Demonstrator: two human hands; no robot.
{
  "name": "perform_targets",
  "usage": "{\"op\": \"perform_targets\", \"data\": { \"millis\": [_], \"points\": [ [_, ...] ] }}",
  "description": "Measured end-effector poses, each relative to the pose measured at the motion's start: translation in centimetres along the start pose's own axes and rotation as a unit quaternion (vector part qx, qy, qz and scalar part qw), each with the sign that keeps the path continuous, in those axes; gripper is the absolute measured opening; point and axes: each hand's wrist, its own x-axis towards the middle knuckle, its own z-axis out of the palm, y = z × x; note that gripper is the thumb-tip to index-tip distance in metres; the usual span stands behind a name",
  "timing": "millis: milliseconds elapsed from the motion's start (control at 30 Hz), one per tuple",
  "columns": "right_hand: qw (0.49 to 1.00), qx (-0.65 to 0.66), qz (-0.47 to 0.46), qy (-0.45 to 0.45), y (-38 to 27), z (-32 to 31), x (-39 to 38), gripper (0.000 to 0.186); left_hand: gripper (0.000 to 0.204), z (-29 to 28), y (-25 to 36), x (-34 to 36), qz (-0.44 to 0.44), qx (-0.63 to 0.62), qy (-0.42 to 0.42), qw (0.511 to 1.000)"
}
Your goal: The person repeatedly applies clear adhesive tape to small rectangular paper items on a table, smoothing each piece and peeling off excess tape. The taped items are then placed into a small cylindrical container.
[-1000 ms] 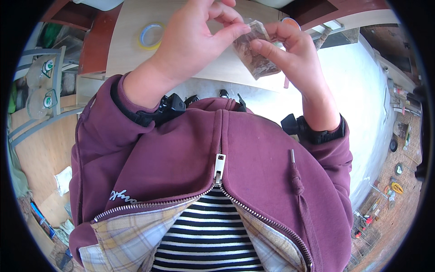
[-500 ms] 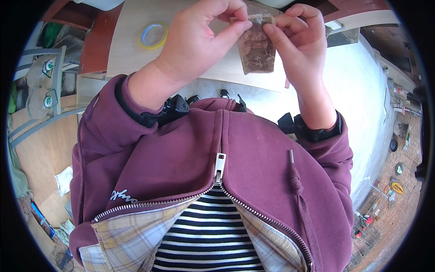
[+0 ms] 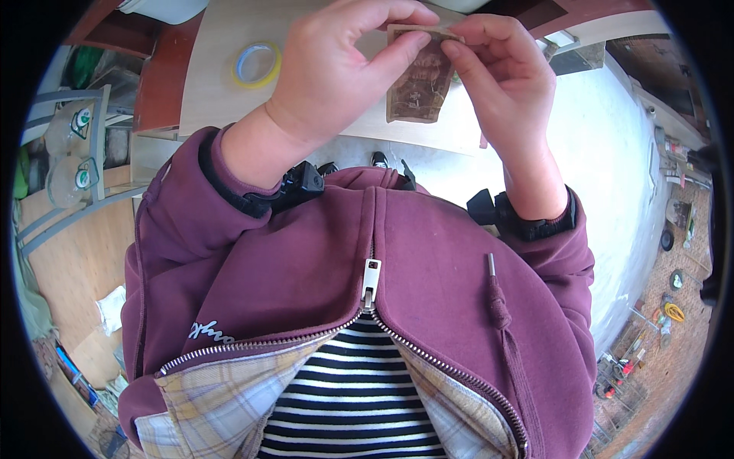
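A worn brown paper banknote [image 3: 419, 86] hangs between my two hands above the table, its printed face toward me and its lower end free. My left hand [image 3: 325, 73] pinches the upper left part, thumb lying on the face and fingers behind the top edge. At the upper right corner, the thumb and curled fingers of my right hand [image 3: 508, 80] grip the note. The fingertips behind the paper are partly hidden. To the left of my left hand, a roll of yellowish clear tape [image 3: 265, 80] lies flat on the table.
The pale wooden table [image 3: 218, 107] reaches under and beyond my hands. A grey metal rack [image 3: 99, 145] with round clear items stands at the left. White floor [image 3: 589, 153] spreads to the right, with tools and a yellow coil [image 3: 673, 312] farther off.
The banknote's lower end has shifted left and it now hangs at a slant. My left fingers have stretched out more over its top edge. My right hand has barely moved.
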Motion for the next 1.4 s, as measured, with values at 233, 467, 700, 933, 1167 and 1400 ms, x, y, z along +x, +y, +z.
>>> {"op": "perform_targets", "data": {
  "millis": [233, 467, 700, 933, 1167, 1400],
  "points": [
    [0.998, -0.013, 0.051, 0.021, -0.4, 0.0, 0.3, 0.017, 0.019, 0.2, 0.8, 0.2, -0.024, 0.085, -0.011, 0.996],
    [0.994, -0.057, 0.089, 0.007, -0.3, -0.3, 0.7, 0.014, 0.016, 0.3, 1.2, 0.7, -0.025, 0.105, -0.034, 0.994],
    [0.967, -0.25, -0.046, -0.033, 0.1, -0.4, 1.3, 0.008, 0.034, 0.1, 0.1, 0.8, -0.073, 0.077, -0.107, 0.989],
    [0.973, -0.138, 0.059, -0.177, 2.3, -1.5, 2.2, 0.015, 0.011, -0.3, -2.7, 0.7, -0.236, -0.063, -0.194, 0.95],
    [0.954, -0.033, 0.168, -0.245, 3.7, -1.9, 1.5, 0.018, 0.013, -0.3, -3.7, 0.0, -0.273, -0.129, -0.238, 0.923],
    [0.936, 0.043, 0.27, -0.223, 5.0, -0.7, 0.3, 0.024, 0.013, -0.5, -4.6, -0.8, -0.286, -0.192, -0.247, 0.906]
  ]
}}
